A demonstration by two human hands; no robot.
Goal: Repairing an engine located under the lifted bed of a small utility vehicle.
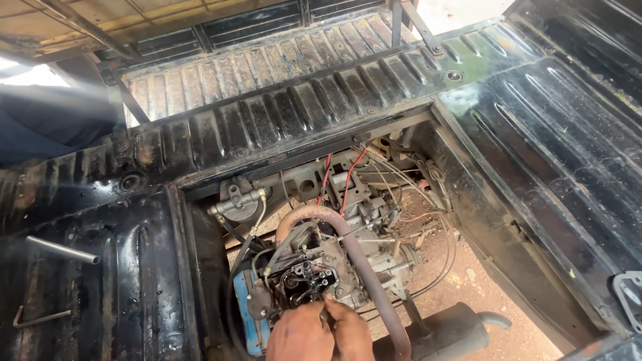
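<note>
Down in the rectangular opening of the black ribbed floor panel point(281, 113) sits a grimy engine point(334, 261), tangled in red and pale wires, with a dull pink hose point(361, 261) arching over it. Both hands work at its near side: the left hand point(299, 334) and right hand point(351, 331) press together, fingers curled around something small I cannot make out. A blue plate point(254, 327) shows at the near left. A metal tube point(63, 249) lies far left on the panel. Bare dirt shows through on the right, above the muffler point(448, 331).
</note>
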